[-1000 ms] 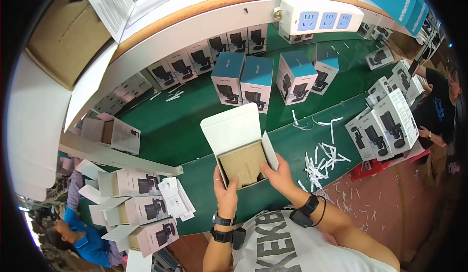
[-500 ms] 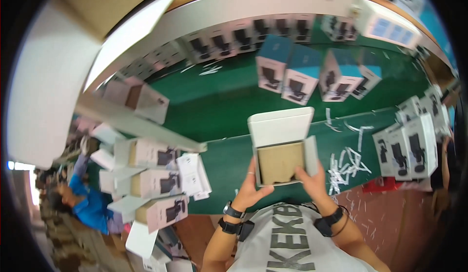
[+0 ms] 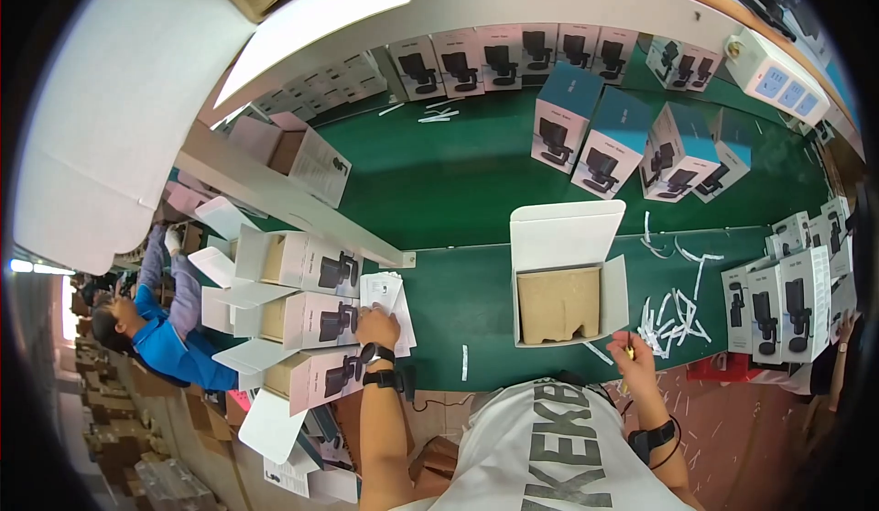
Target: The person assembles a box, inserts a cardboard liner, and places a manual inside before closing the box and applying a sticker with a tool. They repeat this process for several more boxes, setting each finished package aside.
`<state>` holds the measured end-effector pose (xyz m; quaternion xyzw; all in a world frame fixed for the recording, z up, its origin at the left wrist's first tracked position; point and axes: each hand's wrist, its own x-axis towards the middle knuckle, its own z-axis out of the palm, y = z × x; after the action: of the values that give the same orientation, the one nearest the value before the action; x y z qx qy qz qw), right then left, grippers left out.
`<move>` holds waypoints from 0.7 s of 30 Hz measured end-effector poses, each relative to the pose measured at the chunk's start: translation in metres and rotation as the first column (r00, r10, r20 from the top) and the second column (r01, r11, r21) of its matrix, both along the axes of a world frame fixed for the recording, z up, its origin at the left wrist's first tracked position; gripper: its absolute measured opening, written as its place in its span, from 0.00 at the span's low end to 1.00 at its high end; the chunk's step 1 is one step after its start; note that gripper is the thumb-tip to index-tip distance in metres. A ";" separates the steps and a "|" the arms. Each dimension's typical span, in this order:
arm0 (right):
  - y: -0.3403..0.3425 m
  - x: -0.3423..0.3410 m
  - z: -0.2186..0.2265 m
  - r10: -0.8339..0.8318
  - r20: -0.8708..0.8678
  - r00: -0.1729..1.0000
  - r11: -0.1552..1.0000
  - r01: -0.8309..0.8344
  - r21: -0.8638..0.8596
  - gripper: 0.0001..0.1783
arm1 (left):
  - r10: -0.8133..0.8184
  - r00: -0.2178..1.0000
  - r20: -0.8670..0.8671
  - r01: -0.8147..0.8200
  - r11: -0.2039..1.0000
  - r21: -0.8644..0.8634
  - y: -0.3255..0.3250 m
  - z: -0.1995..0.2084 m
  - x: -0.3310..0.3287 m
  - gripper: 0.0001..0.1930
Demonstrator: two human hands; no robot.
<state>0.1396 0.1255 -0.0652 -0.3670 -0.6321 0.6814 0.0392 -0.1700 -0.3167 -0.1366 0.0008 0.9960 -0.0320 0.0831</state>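
Note:
My left hand [image 3: 377, 328] rests on a stack of white printed leaflets [image 3: 403, 314], its fingers stretched over the near sheets. My right hand [image 3: 634, 357] is closed around a thin yellow tool [image 3: 629, 350], whose kind is mostly hidden by the fingers. Just left of that hand, a white box [image 3: 558, 236] stands on the green table, lid raised at the far side and a side flap spread to the right. A brown cardboard insert [image 3: 558, 300] fills it, with notches along its near edge. Neither hand touches the box.
Left of the leaflets, several open boxes [image 3: 316, 320] lie on their sides. Closed blue-topped boxes [image 3: 600, 145] stand at the back, more boxes [image 3: 792, 305] at right. Paper strips [image 3: 673, 323] litter the green table [image 3: 458, 282]. A co-worker in blue [image 3: 174, 346] is at far left.
Both hands have let go of the white box, which now stands on the table. My left hand has moved left onto the leaflets; my right hand has drawn back right, holding the yellow tool.

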 end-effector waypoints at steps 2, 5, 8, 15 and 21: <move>-0.007 -0.001 0.001 -0.014 0.041 0.999 0.999 0.015 -0.028 0.14 | -0.020 1.000 0.010 0.020 0.998 0.053 -0.008 0.003 -0.001 0.23; -0.010 0.004 0.000 0.047 0.082 0.996 0.997 -0.042 -0.062 0.15 | -0.048 0.999 0.023 0.043 0.986 0.160 -0.030 0.011 -0.001 0.21; -0.011 0.009 -0.004 0.048 0.085 0.995 0.998 -0.044 -0.044 0.15 | -0.008 0.984 -0.178 0.056 0.963 0.264 -0.026 0.032 -0.002 0.14; -0.016 0.003 -0.015 0.051 0.065 0.997 0.995 -0.056 0.082 0.14 | 0.180 0.974 -0.138 0.204 -0.435 0.877 0.108 0.203 0.104 0.25; -0.029 -0.003 -0.015 0.166 0.039 0.985 0.984 -0.168 0.058 0.16 | -0.249 0.830 -0.499 0.558 0.375 0.741 0.188 0.169 0.111 0.45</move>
<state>0.1369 0.0965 -0.0804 -0.3228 -0.6817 0.6564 -0.0175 -0.0587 -0.1286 0.0320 0.2839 0.8401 0.4526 -0.0940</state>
